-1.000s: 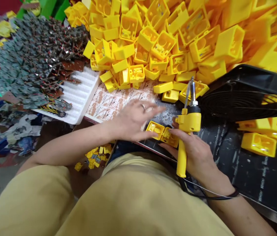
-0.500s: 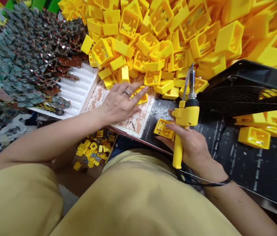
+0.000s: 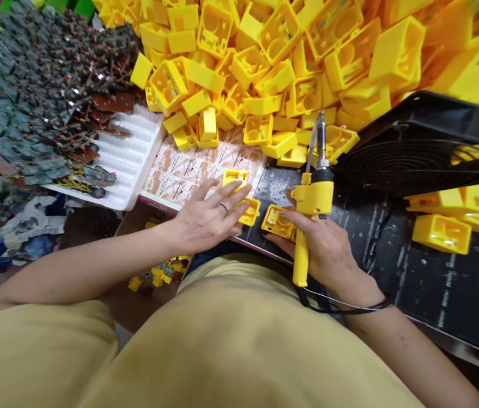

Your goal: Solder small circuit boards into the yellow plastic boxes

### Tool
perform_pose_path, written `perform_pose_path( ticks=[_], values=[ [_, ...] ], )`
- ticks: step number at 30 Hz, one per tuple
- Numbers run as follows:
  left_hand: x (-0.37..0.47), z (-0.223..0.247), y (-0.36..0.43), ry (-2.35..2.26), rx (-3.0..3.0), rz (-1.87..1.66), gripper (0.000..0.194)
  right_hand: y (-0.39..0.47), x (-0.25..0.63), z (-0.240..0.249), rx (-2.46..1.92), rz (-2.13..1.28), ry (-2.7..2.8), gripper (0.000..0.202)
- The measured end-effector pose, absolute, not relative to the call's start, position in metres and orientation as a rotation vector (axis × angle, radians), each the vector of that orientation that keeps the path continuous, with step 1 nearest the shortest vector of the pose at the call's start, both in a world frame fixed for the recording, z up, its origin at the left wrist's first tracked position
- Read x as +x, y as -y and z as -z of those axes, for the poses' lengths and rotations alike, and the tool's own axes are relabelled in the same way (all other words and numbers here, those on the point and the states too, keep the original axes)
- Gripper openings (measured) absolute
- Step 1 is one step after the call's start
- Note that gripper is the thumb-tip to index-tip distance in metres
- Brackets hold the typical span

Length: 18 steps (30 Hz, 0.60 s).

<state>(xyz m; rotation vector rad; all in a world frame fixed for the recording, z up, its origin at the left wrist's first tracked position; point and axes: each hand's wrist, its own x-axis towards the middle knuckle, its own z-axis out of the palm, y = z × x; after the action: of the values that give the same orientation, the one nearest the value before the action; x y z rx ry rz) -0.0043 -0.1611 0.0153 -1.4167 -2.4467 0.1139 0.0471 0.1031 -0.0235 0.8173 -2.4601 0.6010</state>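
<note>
My left hand (image 3: 212,218), with a ring on one finger, is stretched out with its fingers spread. Its fingertips lie over two small yellow plastic housings, one housing (image 3: 235,177) just beyond the fingers and another housing (image 3: 251,211) beside them; whether they press on these I cannot tell. My right hand (image 3: 328,243) is closed round a yellow soldering gun (image 3: 318,195), its metal tip pointing away from me, with a solder wire trailing from the handle's base. Between the thumb and fingers of that same hand sits an open yellow housing (image 3: 277,221).
A large heap of yellow housings (image 3: 260,68) covers the back. At left, wired circuit boards (image 3: 44,90) are piled on a white ribbed tray (image 3: 131,147). A black fan (image 3: 418,153) stands at right, near more housings (image 3: 441,233). Below the edge, a box holds yellow pieces (image 3: 161,275).
My left hand has moved toward me from near the heap, and two housings now show by its fingers on the printed sheet and table edge. My right hand keeps its hold, shifting slightly left.
</note>
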Motion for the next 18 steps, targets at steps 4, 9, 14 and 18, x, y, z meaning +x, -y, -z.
perform_pose_path(
  ticks=[4,9,14,18],
  values=[
    [0.003,-0.002,0.149,2.568,-1.419,-0.027,0.037,-0.103,0.045,0.020,0.860,-0.604,2.459,0.041],
    [-0.020,-0.010,0.144,2.679,-1.309,0.232,0.056,-0.102,0.041,0.019,0.875,-0.611,2.446,0.040],
    [-0.058,-0.017,0.164,2.936,-1.317,0.553,0.059,-0.102,0.041,0.021,0.848,-0.627,2.424,0.043],
    [-0.079,-0.031,0.184,3.110,-1.133,0.821,0.048,-0.101,0.041,0.024,0.823,-0.636,2.444,0.040]
  ],
)
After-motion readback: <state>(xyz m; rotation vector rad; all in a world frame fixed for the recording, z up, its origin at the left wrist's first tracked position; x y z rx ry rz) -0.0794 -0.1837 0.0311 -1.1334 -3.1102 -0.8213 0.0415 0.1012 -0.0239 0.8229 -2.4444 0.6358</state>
